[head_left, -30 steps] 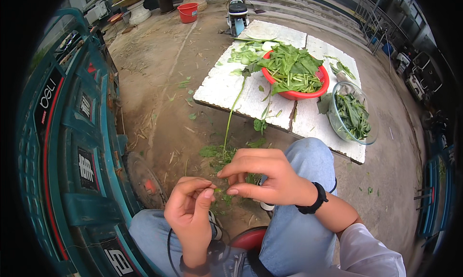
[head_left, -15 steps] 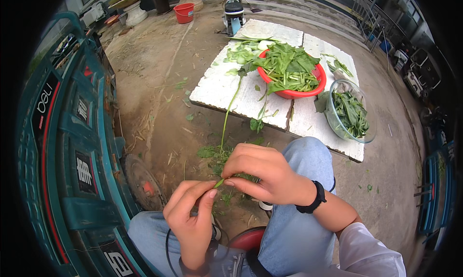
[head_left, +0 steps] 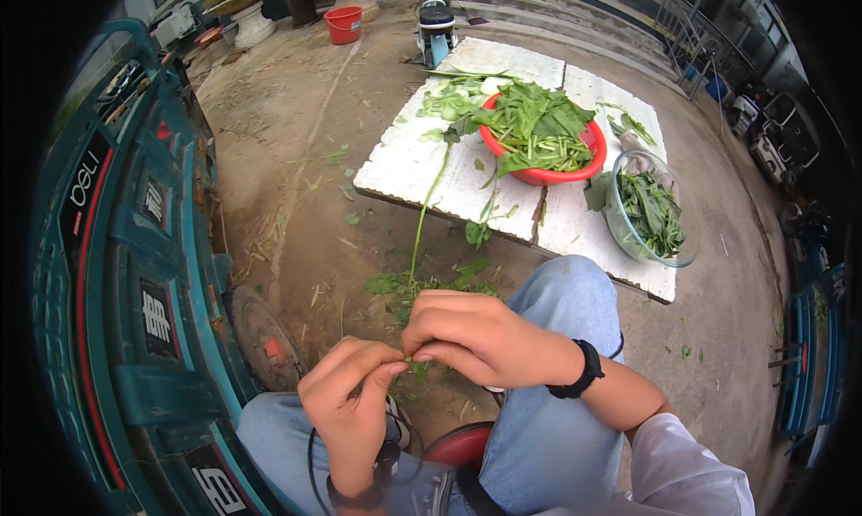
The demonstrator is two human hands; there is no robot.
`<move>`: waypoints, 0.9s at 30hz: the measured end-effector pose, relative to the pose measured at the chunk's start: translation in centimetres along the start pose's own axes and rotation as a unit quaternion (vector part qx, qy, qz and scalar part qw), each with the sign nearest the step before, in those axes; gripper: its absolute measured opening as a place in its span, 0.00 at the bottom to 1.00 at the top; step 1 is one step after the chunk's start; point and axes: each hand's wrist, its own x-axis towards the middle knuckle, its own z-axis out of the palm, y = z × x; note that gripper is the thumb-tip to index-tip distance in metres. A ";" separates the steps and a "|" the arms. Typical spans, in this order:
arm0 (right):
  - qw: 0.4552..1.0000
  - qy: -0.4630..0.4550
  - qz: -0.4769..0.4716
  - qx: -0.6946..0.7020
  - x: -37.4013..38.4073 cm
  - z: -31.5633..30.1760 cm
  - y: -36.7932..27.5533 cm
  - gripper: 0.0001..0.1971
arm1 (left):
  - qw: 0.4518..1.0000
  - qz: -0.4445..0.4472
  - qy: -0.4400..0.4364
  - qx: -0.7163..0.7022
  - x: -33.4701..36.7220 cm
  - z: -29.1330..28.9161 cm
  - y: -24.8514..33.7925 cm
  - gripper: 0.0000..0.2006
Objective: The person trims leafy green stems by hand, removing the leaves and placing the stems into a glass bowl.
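Above my knees, my left hand (head_left: 346,404) and my right hand (head_left: 489,338) meet fingertip to fingertip. Both pinch a short green stem (head_left: 409,361), mostly hidden by the fingers. Ahead and to the right, a red plastic basket (head_left: 537,175) heaped with cut greens (head_left: 539,116) stands on a white-topped table (head_left: 575,238). Beside it is a clear glass bowl (head_left: 620,218) with dark green leaves (head_left: 654,212). One long stalk (head_left: 433,191) hangs over the table's near edge, beyond my hands.
A green three-wheeled cart (head_left: 153,273) stands close on my left. Plant scraps (head_left: 386,282) litter the ground past my hands. Pale vegetable pieces (head_left: 453,101) lie on the table's far left. Farther off are a red bucket (head_left: 343,26) and a parked scooter (head_left: 436,22).
Both hands have shifted slightly left, and the right fingers have closed in toward the left ones. Less of the green stem shows between them. The table's things have not moved.
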 end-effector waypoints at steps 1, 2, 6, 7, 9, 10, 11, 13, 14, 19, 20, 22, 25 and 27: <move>1.000 -0.003 0.011 0.019 -0.1 0.0 -0.1 0.05 | 0.999 -0.011 -0.008 -0.029 0.0 -0.1 -0.2 0.04; 0.999 -0.005 0.021 0.038 -0.1 0.0 -0.1 0.04 | 0.999 -0.017 -0.012 -0.043 -0.1 -0.2 -0.3 0.04; 0.990 -0.032 0.062 0.120 0.0 -0.2 -0.4 0.02 | 0.989 -0.073 -0.033 -0.124 -0.4 -0.4 -0.5 0.05; 0.986 -0.034 0.072 0.144 0.0 -0.1 -0.4 0.03 | 0.983 -0.094 -0.039 -0.150 -0.4 -0.5 -0.5 0.05; 0.977 -0.037 0.092 0.191 -0.1 0.1 -0.3 0.04 | 0.985 -0.082 -0.038 -0.148 -0.3 -0.8 -0.4 0.03; 0.977 -0.028 0.091 0.193 -0.1 0.3 -0.3 0.04 | 0.986 -0.075 -0.038 -0.147 -0.3 -0.9 -0.4 0.04; 0.977 -0.020 0.089 0.194 -0.1 0.4 -0.2 0.05 | 0.986 -0.074 -0.029 -0.149 -0.3 -0.8 -0.3 0.04; 0.986 -0.005 0.061 0.154 0.0 0.3 -0.3 0.06 | 0.985 -0.071 -0.012 -0.155 -0.3 -0.7 -0.1 0.04; 0.993 0.000 0.034 0.114 0.1 0.2 -0.2 0.06 | 0.985 -0.071 -0.010 -0.155 -0.3 -0.7 -0.1 0.04; 0.995 0.052 -0.078 -0.044 0.4 -0.1 -0.1 0.08 | 0.986 -0.068 -0.008 -0.151 -0.4 -0.6 -0.1 0.04; 0.994 0.057 -0.075 -0.062 0.3 -0.2 -0.3 0.08 | 0.986 -0.067 -0.008 -0.151 -0.4 -0.6 0.0 0.04; 0.992 0.065 -0.069 -0.082 0.3 -0.2 -0.7 0.08 | 0.986 -0.067 -0.009 -0.150 -0.4 -0.7 0.0 0.04; 0.992 0.070 -0.055 -0.087 0.0 -0.1 -0.8 0.08 | 0.989 -0.066 -0.015 -0.135 -0.3 -0.8 0.0 0.04; 0.993 0.068 -0.046 -0.087 -0.4 0.1 -0.5 0.09 | 0.989 -0.066 -0.014 -0.132 -0.3 -0.7 0.0 0.04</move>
